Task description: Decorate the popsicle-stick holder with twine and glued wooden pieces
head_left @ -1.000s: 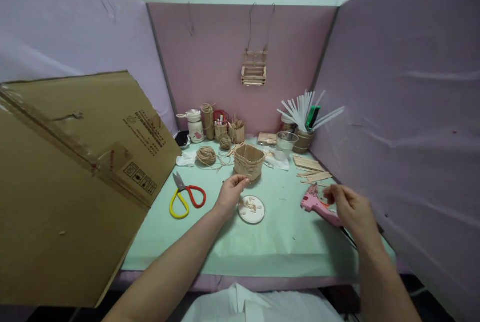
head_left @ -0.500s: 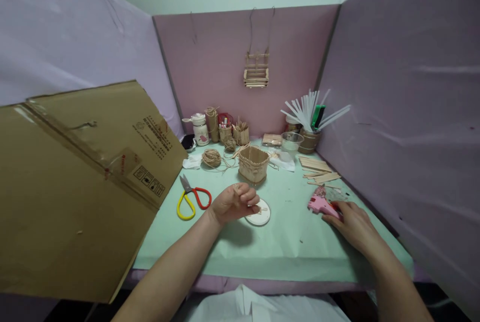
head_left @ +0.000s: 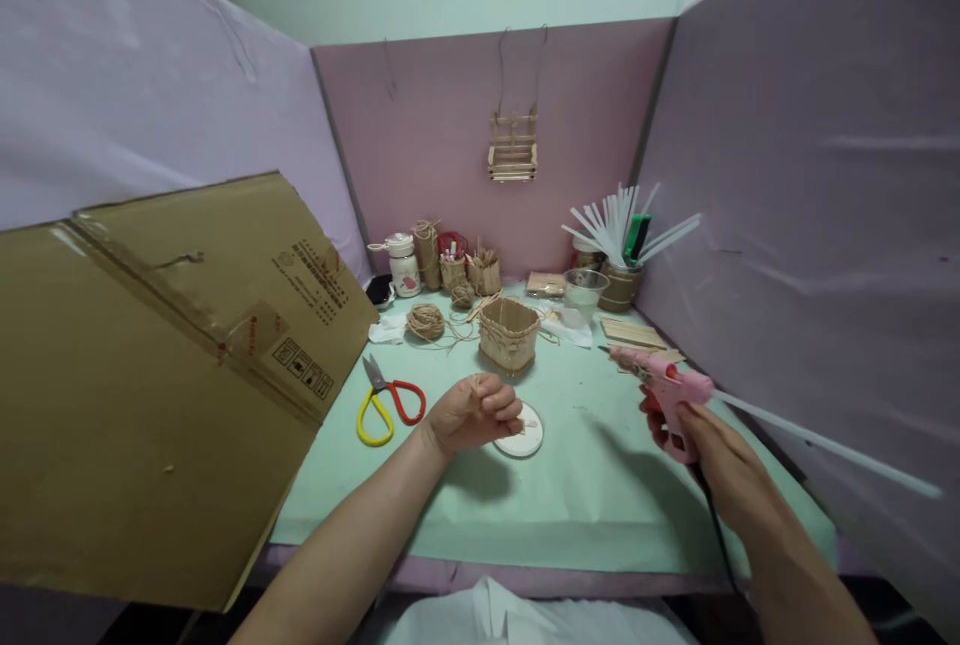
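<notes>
My right hand (head_left: pixel 694 435) is wrapped around the handle of a pink glue gun (head_left: pixel 664 380), held above the table with its nozzle pointing left. A long white glue stick (head_left: pixel 825 442) sticks out of its back. My left hand (head_left: pixel 476 412) is raised near the middle with fingers curled in a pinch; something small and pale may be between them, too small to name. Below it, partly covered, lies a round white dish (head_left: pixel 531 435) with small bits on it. Just beyond stands a small square basket (head_left: pixel 508 337) with a braided rim.
Scissors (head_left: pixel 390 400) with yellow and red handles lie to the left, beside a large cardboard sheet (head_left: pixel 172 395). Farther back are a twine ball (head_left: pixel 426 321), a white bottle (head_left: pixel 403 267), a clear cup (head_left: pixel 585 293), wooden sticks (head_left: pixel 630 332) and a pot of glue sticks (head_left: pixel 619 285).
My right hand has taken hold of the glue gun and lifted it off the table, nozzle now toward the left. My left hand has hardly moved.
</notes>
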Tool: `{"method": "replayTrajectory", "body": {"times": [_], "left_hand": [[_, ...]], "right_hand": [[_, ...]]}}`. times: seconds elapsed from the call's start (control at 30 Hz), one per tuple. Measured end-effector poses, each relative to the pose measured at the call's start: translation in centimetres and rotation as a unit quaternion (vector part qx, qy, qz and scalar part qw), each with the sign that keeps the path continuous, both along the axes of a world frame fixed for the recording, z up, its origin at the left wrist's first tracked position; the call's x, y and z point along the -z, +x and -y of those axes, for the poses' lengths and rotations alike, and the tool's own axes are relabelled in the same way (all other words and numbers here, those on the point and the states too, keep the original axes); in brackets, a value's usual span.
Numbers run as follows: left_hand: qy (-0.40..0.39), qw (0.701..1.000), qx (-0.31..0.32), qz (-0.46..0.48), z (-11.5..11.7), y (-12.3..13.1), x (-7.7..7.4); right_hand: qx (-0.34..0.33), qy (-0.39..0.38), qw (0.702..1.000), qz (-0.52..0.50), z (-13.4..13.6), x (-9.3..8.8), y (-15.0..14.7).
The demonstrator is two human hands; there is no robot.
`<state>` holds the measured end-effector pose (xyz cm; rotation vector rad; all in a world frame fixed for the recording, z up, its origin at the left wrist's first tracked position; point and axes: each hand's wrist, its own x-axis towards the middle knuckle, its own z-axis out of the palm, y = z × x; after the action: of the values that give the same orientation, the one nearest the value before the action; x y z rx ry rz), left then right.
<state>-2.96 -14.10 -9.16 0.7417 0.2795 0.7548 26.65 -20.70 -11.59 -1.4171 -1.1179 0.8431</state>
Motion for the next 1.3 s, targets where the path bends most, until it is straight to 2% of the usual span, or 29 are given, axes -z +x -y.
{"method": "replayTrajectory", "body": {"times": [0.07,0.13,0.27,0.37,0.5,0.7,1.3], "left_hand": [[0.003,1.000,0.003,-0.002,0.1,0.1,0.0],[0.008,1.000,0.012,-0.001,0.2,0.2,-0.1],[0.011,0.999,0.030,0.006,0.3,0.2,0.0],[0.014,0.999,0.044,0.017,0.3,0.3,0.0],[0.003,0.999,0.054,-0.002,0.4,0.4,0.0],[0.011,0.998,0.060,-0.012,0.4,0.5,0.3],[0.022,0.997,0.059,-0.034,0.4,0.6,0.2]], "right_hand": [[-0.019,0.001,0.996,-0.090,0.7,-0.5,-2.1],[-0.050,0.017,0.991,-0.121,1.3,-0.8,-3.9],[-0.146,0.037,0.986,-0.068,2.5,-1.4,-6.2],[-0.184,0.044,0.982,-0.007,3.2,-2.3,-6.9],[-0.194,0.022,0.980,0.028,3.8,-3.3,-7.3],[-0.211,0.027,0.975,0.060,3.8,-3.5,-7.3],[-0.234,0.008,0.971,0.045,3.9,-4.2,-7.8]]}}
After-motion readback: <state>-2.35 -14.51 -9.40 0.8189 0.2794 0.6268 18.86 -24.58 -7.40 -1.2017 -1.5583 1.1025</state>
